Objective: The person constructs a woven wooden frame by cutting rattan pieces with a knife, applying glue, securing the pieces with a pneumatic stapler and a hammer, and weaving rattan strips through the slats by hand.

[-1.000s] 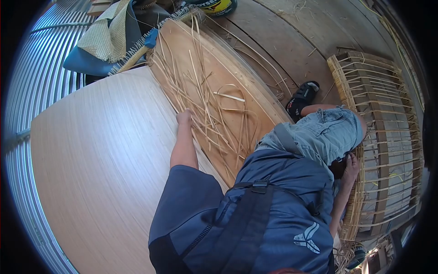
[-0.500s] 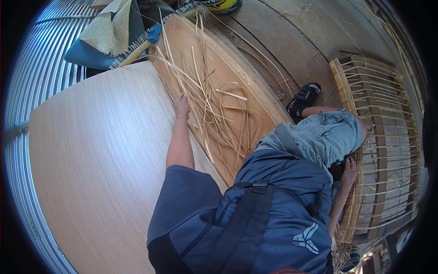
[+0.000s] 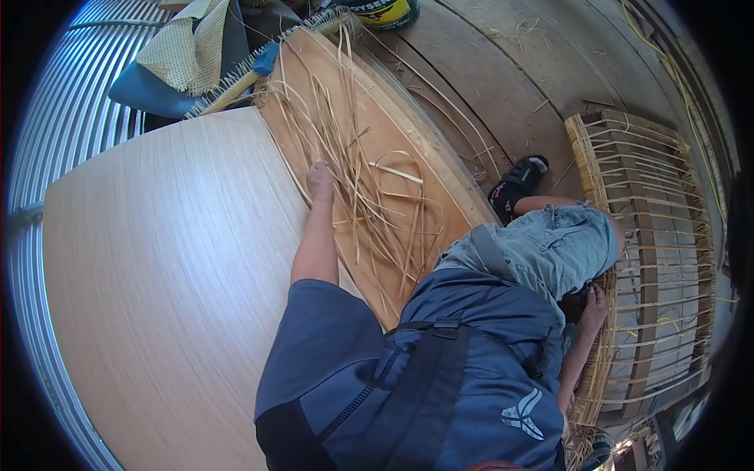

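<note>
My left hand (image 3: 320,182) is closed on thin rattan strips at the edge of a loose, tangled pile of rattan strips (image 3: 363,188). The pile lies on a tan wooden board (image 3: 448,184). At the right, my right hand (image 3: 594,304) rests beside the rattan-wrapped rail of a frame (image 3: 598,345), close to my knee. Its fingers are curled together, and what they hold is hidden. Several pale strands cross the frame, strung from rail to rail.
A large pale wood-grain panel (image 3: 169,259) lies to the left, against corrugated metal (image 3: 31,314). Woven cane sheet (image 3: 188,55) and a blue-handled tool (image 3: 265,60) sit at the top. A dark tub (image 3: 385,12) stands on the plank floor (image 3: 503,71).
My left hand has moved slightly toward me and right, dragging strips, and the pile has shifted. My right hand stays at the frame's rail.
</note>
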The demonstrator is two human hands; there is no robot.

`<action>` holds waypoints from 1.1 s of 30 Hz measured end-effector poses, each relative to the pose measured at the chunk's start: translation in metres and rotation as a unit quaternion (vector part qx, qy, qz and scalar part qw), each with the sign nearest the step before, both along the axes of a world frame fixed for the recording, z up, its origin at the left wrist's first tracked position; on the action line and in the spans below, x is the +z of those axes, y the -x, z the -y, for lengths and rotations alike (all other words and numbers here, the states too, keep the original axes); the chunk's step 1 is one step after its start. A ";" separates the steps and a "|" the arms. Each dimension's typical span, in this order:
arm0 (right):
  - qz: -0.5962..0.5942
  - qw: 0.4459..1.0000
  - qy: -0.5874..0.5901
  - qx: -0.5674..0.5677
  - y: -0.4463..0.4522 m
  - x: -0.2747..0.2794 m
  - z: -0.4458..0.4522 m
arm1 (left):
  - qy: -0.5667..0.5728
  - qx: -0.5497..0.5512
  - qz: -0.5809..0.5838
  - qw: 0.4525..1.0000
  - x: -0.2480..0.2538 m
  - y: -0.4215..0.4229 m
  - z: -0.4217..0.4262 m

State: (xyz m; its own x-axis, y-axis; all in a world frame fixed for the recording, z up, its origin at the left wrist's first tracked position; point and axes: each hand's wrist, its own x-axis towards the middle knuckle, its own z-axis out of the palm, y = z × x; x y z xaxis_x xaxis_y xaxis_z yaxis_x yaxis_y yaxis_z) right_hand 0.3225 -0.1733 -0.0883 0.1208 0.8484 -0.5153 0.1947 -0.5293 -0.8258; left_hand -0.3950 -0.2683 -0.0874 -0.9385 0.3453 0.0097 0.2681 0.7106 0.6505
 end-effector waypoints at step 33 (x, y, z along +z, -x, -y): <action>-0.231 0.840 -0.188 -0.453 -0.027 0.122 0.037 | 0.166 -0.813 0.225 0.511 0.139 -0.466 -0.226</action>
State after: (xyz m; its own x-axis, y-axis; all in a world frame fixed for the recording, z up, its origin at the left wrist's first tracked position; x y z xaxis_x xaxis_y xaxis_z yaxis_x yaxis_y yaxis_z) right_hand 0.3492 -0.2107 0.0338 0.6659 0.6296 -0.4003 -0.5345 0.0283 -0.8447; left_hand 0.0708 -0.0427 0.0516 0.7098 0.5839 -0.3940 0.5565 -0.1221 0.8218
